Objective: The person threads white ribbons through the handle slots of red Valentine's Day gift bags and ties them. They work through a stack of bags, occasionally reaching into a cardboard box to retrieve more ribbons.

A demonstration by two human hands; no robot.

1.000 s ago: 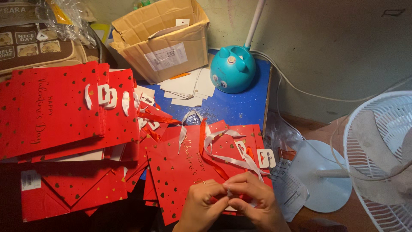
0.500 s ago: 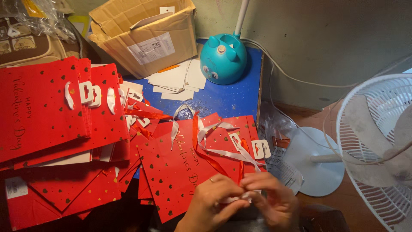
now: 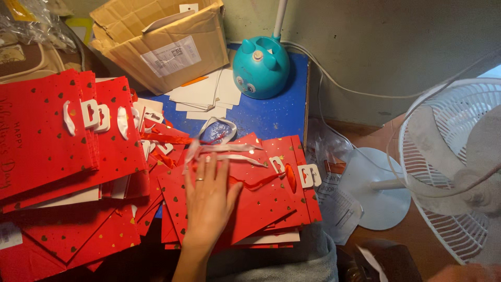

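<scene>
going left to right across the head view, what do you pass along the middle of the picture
big stack of red gift bags → left hand flat on a smaller red bag pile → white tag → crumpled plastic wrapper → round fan base → white fan cage

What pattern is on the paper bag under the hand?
Red paper bag with small gold hearts, seen from the head view.

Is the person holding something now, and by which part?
Nothing is held. The left hand lies flat, fingers spread, on a red paper bag. The right hand is out of view.
</scene>
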